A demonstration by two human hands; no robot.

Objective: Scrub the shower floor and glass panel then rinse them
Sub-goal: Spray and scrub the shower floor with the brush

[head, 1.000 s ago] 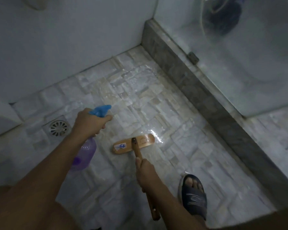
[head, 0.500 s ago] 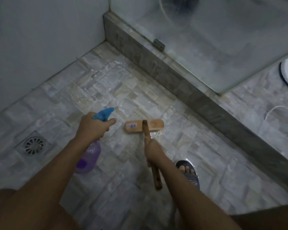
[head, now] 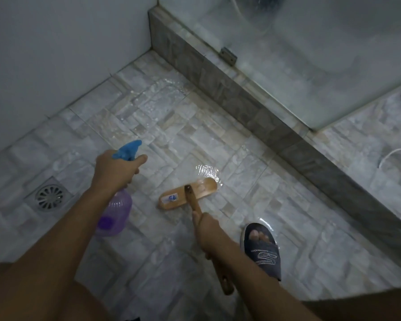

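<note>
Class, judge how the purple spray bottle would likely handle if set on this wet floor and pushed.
The spray bottle looks like thin translucent plastic, so it is probably light. On the wet tiled floor it would likely slide; its blue trigger head may make it tip.

Shower floor [head: 171,126] — grey stone-pattern tile, wet, glistening patches. Wooden scrub brush [head: 203,189] head flat on it, handle angled up. Purple spray bottle [head: 115,212], blue trigger, held off the floor. Glass panel [head: 310,66] — upright, cloudy.

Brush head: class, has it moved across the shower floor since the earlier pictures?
Yes. Measured against the floor drain, the brush head slid away from it toward the curb, then came part of the way back.
</note>
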